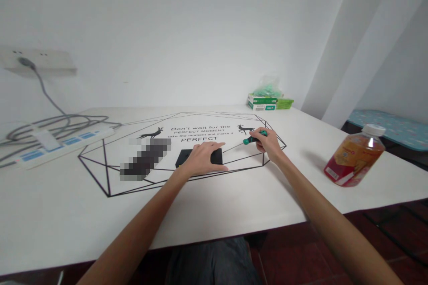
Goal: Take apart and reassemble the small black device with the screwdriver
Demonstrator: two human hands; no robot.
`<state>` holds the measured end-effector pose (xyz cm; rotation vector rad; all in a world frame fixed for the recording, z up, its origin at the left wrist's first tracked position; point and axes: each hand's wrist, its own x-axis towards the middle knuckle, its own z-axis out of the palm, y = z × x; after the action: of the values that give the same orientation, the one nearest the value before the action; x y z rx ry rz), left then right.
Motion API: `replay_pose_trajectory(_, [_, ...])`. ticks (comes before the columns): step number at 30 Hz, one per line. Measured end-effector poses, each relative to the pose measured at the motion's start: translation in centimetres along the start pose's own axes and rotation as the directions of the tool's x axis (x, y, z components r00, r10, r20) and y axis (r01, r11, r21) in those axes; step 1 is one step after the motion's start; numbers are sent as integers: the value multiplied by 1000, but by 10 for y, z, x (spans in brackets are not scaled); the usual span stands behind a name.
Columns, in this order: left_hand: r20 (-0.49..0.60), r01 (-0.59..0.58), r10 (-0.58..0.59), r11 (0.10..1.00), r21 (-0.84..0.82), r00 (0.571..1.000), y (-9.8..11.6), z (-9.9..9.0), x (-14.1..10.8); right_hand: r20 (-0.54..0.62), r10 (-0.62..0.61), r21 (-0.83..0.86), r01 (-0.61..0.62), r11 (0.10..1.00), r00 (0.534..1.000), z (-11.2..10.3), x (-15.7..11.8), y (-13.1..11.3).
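Black box, centre frame: left hand grips it, right hand clutches a screwdriver, apparently aligning its tip; steady aim needed.

I saw a bottle at right, boxes at back under a bag, power strip and cable left.

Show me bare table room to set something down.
Free: between the right hand and the bottle; front left, between the power strip and the table's edge. Crowded: by the left hand, with box and screwdriver; back left, with cable.
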<state>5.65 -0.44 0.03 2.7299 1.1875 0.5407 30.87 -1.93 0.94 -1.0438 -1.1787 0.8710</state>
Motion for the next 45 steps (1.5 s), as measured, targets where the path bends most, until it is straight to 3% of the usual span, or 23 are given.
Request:
replay_pose_trajectory(4, [94,42,-39,999,-27,995,-8,-3,-1,-6,-5,10,5,1000,1000,-2,0,-3])
replay_pose_trajectory(12, [-121,39,-87,934,-356,989,-13,-20,1,-27,-74,89,76,993,997,-1,-4,-11])
replay_pose_trajectory(20, [-132,49,-113,910,-411,985,-9,-23,1,12,-104,67,102,992,995,6,-11,-16])
replay_pose_trajectory(32, [-161,13,-78,930,-367,984,-13,-19,1,24,-107,32,106,994,994,8,-14,-18])
replay_pose_trajectory(37, [-199,4,-59,964,-266,978,-17,-13,2,105,-109,21,107,994,988,5,-14,-19])
replay_pose_trajectory(41, [-192,25,-42,996,-86,981,-24,-5,2,199,24,17,-28,999,980,-1,-8,-10])
replay_pose_trajectory(45, [-112,43,-43,999,-5,993,-27,-1,1,283,154,-157,-113,981,947,-8,-2,3])
